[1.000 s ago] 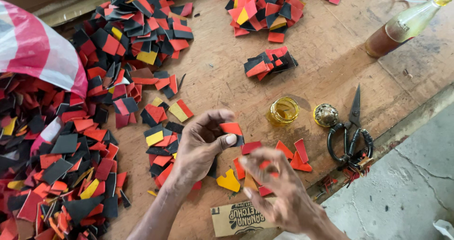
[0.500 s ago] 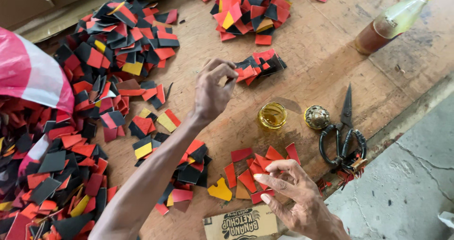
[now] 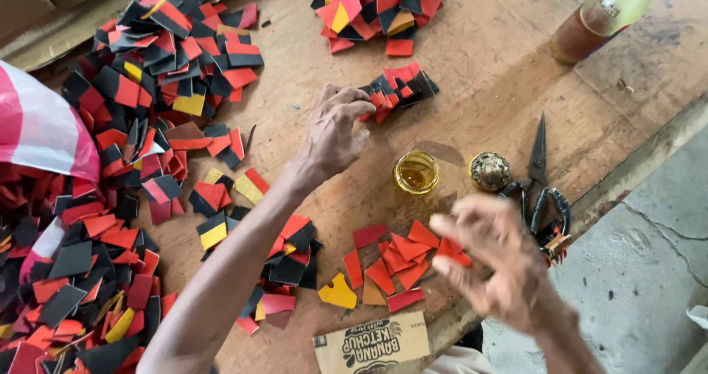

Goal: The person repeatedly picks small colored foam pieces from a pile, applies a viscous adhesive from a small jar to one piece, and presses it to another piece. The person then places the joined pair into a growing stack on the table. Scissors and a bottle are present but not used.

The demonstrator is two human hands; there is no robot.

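My left hand (image 3: 335, 130) reaches across the wooden table (image 3: 479, 86) to a small neat stack of red and black card pieces (image 3: 402, 86). Its fingertips pinch a red and black piece against the stack's left end. My right hand (image 3: 494, 260) is blurred and hovers at the table's front edge, just right of a loose cluster of red pieces (image 3: 394, 260). Its fingers are apart and I make out nothing in them. A yellow piece (image 3: 338, 293) lies left of that cluster.
A large heap of red, black and yellow pieces (image 3: 110, 197) covers the left. A smaller pile (image 3: 376, 5) lies at the back. A small jar of amber liquid (image 3: 416, 171), its round lid (image 3: 490, 170), scissors (image 3: 542, 189), a bottle (image 3: 601, 16) and a cardboard slip (image 3: 372, 344) stand nearby.
My left hand lifted a piece from near the front and carried it back to the small stack. My right hand rose off the red cluster and moved right.
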